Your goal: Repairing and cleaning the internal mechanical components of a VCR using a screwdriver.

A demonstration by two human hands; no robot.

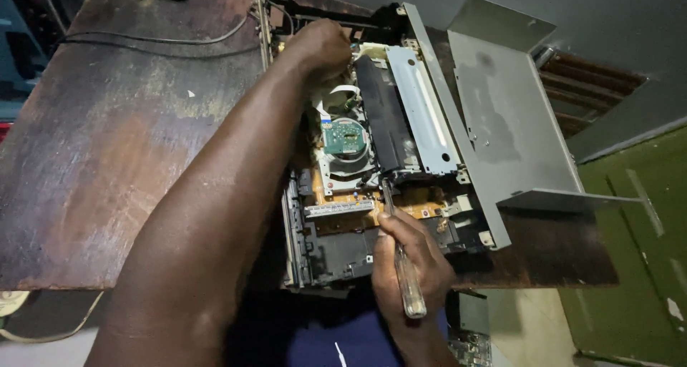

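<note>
An opened electronic device (372, 159) lies on a worn wooden table (122, 138), its circuit boards, a round drum with a green board (343, 136) and a grey metal tray (422, 109) exposed. My left hand (322, 46) reaches across to the device's far left corner, fingers curled onto its frame there. My right hand (408, 267) grips a screwdriver (401, 256) with a clear handle. Its metal tip touches the orange board near the tray's front edge.
The removed grey metal cover (501, 109) lies upside down to the right of the device. A black cable (157, 39) runs across the table's far side. A green surface (637, 252) is at the right. The table's near edge is by my body.
</note>
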